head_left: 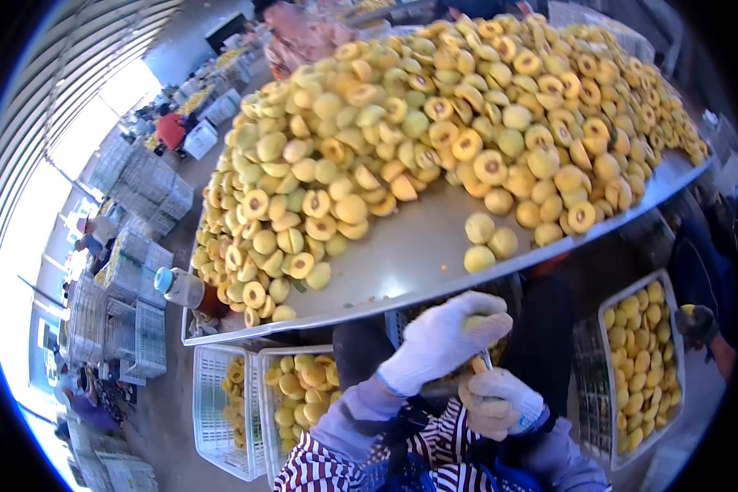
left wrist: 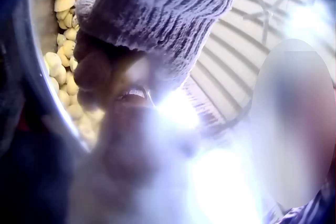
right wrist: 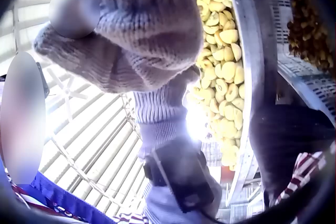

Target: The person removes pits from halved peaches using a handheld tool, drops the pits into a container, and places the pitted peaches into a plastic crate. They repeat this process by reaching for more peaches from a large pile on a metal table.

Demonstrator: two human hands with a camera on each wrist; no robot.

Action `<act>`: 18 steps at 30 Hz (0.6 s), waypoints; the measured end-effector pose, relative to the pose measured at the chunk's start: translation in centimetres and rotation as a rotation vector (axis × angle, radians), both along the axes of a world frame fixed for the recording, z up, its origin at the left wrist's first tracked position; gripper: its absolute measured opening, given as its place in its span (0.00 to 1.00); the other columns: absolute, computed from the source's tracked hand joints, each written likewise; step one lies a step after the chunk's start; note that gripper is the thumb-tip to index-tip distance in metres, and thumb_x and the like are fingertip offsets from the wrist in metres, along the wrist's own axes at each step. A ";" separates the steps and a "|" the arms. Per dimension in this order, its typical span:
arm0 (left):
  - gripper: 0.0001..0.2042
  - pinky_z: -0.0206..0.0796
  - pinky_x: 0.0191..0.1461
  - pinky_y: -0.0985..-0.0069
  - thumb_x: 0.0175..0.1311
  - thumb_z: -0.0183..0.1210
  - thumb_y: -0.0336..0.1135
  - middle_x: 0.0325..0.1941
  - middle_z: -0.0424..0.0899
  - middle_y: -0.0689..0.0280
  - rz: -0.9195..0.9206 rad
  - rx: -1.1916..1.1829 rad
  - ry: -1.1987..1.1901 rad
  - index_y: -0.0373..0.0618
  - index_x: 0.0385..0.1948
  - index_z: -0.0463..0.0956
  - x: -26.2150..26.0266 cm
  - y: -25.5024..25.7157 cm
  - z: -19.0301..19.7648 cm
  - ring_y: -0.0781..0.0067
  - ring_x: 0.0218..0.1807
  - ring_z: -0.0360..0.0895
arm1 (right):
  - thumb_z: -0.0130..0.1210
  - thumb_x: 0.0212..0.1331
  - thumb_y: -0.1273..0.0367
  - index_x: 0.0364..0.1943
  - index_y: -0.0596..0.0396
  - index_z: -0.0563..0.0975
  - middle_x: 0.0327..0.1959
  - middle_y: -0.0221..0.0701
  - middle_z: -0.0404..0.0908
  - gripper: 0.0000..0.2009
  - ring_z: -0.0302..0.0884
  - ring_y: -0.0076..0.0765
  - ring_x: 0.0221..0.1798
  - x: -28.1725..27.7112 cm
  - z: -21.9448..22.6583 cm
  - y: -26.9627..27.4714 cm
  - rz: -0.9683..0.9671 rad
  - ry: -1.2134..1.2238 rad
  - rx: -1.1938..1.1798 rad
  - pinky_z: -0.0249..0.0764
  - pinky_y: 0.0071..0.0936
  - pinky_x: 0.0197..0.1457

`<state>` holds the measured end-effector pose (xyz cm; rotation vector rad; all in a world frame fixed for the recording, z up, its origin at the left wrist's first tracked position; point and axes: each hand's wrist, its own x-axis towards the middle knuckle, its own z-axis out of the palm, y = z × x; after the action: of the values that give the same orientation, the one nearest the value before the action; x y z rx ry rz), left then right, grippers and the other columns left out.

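Note:
My left hand (head_left: 447,338), in a white knit glove, curls its fingers round a yellow-green peach (head_left: 473,322) that they mostly cover. Just below it, my gloved right hand (head_left: 500,400) grips a small hand tool (head_left: 488,359) with a thin metal end pointing up at the peach. In the left wrist view, a curved metal loop (left wrist: 149,97) shows between the two hands. The right wrist view has the right glove (right wrist: 142,40) large in front, hiding the tool. Both hands are over my lap, at the near edge of the metal table (head_left: 394,262).
Halved peaches (head_left: 488,168) are heaped high on the table; three peaches (head_left: 479,259) lie near its front edge. A bottle (head_left: 180,287) stands at the left corner. Crates of peaches flank my legs, a white one (head_left: 209,435) left and another (head_left: 592,394) right. Another person's gloved hand (head_left: 697,325) is at right.

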<state>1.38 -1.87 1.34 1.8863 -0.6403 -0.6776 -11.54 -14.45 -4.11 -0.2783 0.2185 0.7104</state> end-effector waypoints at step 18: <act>0.13 0.75 0.43 0.78 0.69 0.60 0.41 0.45 0.87 0.66 0.008 -0.036 -0.563 0.46 0.49 0.81 -1.7 0.7 -1.9 0.78 0.38 0.83 | 0.49 0.72 0.60 0.34 0.54 0.73 0.13 0.25 0.68 0.13 0.63 0.26 0.08 -0.1 -3.1 2.1 0.108 -0.140 0.538 0.56 0.27 0.10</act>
<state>-0.35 -1.14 -0.55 2.0518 -0.9869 -0.1139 -11.67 -12.31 -7.22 0.1752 -0.1244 0.8252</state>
